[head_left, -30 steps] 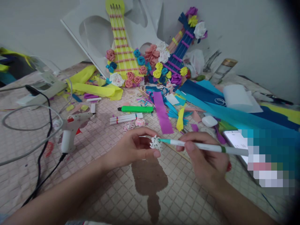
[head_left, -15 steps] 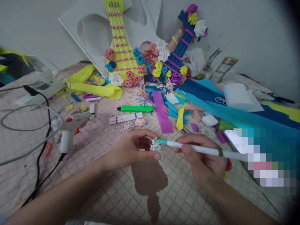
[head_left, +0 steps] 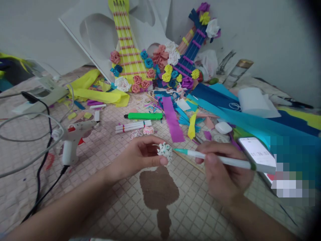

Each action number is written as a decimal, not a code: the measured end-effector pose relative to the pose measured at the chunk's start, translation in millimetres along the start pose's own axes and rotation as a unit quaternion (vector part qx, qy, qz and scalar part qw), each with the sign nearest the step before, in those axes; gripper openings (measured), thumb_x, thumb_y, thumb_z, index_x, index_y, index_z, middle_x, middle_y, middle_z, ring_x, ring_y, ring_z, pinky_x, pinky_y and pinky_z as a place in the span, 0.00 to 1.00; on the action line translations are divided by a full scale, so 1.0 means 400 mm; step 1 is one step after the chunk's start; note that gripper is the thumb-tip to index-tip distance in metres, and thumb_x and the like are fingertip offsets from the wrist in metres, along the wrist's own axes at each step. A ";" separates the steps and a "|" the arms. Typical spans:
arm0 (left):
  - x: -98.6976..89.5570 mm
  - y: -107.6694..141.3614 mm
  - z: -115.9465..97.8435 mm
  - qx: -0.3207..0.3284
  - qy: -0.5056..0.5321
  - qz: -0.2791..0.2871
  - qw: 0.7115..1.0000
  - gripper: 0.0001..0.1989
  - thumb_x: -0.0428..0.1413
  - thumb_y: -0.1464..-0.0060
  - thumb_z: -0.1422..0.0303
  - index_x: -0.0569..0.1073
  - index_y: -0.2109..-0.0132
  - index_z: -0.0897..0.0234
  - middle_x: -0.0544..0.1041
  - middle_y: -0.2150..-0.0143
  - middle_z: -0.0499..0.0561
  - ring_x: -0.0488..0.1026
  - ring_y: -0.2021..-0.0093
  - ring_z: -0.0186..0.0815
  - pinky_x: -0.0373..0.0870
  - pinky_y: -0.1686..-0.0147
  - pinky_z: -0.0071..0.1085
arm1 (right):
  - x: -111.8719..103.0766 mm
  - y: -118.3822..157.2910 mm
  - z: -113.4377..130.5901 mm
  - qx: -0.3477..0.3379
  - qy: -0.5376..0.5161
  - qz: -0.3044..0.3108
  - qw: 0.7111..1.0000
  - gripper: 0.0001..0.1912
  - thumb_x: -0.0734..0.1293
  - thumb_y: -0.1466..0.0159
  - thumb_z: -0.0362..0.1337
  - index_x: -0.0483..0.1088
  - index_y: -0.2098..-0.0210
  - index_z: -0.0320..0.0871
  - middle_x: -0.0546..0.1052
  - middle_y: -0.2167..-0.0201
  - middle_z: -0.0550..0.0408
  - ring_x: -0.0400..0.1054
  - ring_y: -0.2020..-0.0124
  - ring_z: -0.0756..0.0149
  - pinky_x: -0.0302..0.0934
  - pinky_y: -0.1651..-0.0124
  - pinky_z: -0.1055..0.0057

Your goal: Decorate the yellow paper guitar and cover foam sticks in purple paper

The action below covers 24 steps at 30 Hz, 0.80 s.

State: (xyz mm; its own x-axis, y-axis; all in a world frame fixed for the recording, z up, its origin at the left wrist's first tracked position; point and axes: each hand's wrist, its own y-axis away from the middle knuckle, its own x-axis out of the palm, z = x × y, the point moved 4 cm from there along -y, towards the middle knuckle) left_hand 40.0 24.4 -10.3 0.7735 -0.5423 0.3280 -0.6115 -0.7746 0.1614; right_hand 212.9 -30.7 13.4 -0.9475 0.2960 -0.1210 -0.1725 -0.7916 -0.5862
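"What's behind the desk [head_left: 200,214] on my feed?"

"A pale wall [head_left: 265,36], with a yellow paper guitar [head_left: 126,50] and a blue paper guitar [head_left: 188,63] standing before it, both trimmed with paper flowers."

"And my left hand [head_left: 146,157]?"

"Pinching the green-dotted white flower [head_left: 165,152] between fingers and thumb, above the desk."

"My right hand [head_left: 225,170] is closed round the green-tipped pen [head_left: 195,154]. Does its tip touch?"

"It's just beside the flower's right side; I can't tell about contact."

"What's around us?"

"A glue gun [head_left: 70,147] at left, a phone [head_left: 258,150] at right. Beyond your hands, a green marker [head_left: 145,116], some white pens [head_left: 132,126] and a purple strip [head_left: 173,118]."
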 end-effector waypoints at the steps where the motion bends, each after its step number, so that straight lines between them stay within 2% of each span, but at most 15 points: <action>1: -0.001 -0.001 -0.001 0.006 0.011 0.000 1.000 0.14 0.65 0.61 0.75 0.73 0.63 0.65 0.75 0.68 0.46 0.71 0.68 0.29 0.68 0.69 0.24 | 0.000 -0.001 0.001 -0.004 0.000 0.000 1.000 0.04 0.64 0.40 0.33 0.71 0.66 0.46 0.71 0.76 0.58 0.65 0.77 0.69 0.60 0.76 0.70; 4: -0.005 -0.003 -0.003 0.026 0.035 -0.002 0.999 0.14 0.65 0.62 0.74 0.74 0.64 0.65 0.75 0.67 0.46 0.71 0.67 0.28 0.68 0.68 0.23 | 0.007 -0.002 0.001 0.004 0.016 0.035 0.999 0.06 0.64 0.41 0.31 0.71 0.65 0.47 0.72 0.75 0.58 0.65 0.76 0.69 0.60 0.76 0.70; 8: -0.009 -0.004 0.000 0.032 0.049 -0.015 0.998 0.14 0.66 0.62 0.72 0.74 0.64 0.64 0.75 0.67 0.45 0.71 0.67 0.28 0.69 0.67 0.23 | 0.001 -0.003 0.011 -0.038 -0.032 0.008 0.999 0.06 0.63 0.40 0.33 0.71 0.65 0.47 0.70 0.78 0.58 0.65 0.78 0.67 0.60 0.76 0.67; 11: -0.009 -0.004 0.001 0.039 0.056 -0.024 0.997 0.15 0.67 0.62 0.72 0.74 0.64 0.64 0.75 0.67 0.45 0.71 0.68 0.28 0.69 0.67 0.23 | 0.009 -0.002 0.007 -0.008 -0.003 0.059 0.998 0.07 0.63 0.41 0.30 0.71 0.65 0.48 0.69 0.79 0.58 0.65 0.76 0.66 0.60 0.75 0.67; 15: -0.009 -0.005 0.001 0.039 0.074 -0.034 0.996 0.16 0.66 0.62 0.73 0.73 0.63 0.63 0.76 0.67 0.44 0.72 0.68 0.27 0.69 0.67 0.23 | 0.001 -0.004 0.022 -0.053 -0.024 0.029 0.998 0.08 0.63 0.41 0.30 0.71 0.63 0.47 0.69 0.79 0.58 0.64 0.77 0.66 0.60 0.75 0.66; 19: -0.005 -0.007 0.000 0.031 0.087 -0.025 0.995 0.17 0.66 0.62 0.75 0.74 0.62 0.63 0.76 0.67 0.44 0.72 0.68 0.27 0.70 0.66 0.23 | 0.008 -0.008 0.017 -0.007 0.051 0.067 0.996 0.07 0.64 0.41 0.31 0.70 0.65 0.49 0.71 0.77 0.58 0.65 0.77 0.67 0.59 0.77 0.69; 24: 0.001 -0.004 -0.005 0.028 0.085 -0.013 0.996 0.15 0.64 0.59 0.77 0.74 0.61 0.62 0.77 0.62 0.46 0.73 0.65 0.29 0.71 0.64 0.26 | -0.005 -0.006 0.014 -0.002 0.032 0.007 0.999 0.05 0.64 0.40 0.32 0.71 0.66 0.48 0.71 0.76 0.57 0.65 0.78 0.69 0.60 0.79 0.70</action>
State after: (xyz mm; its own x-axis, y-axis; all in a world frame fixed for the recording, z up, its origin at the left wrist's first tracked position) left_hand 40.9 26.1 -8.5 0.7474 -0.4623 0.4772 -0.5772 -0.8075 0.1218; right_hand 213.7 -32.4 19.4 -0.9305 0.3186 -0.1807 -0.1576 -0.7936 -0.5876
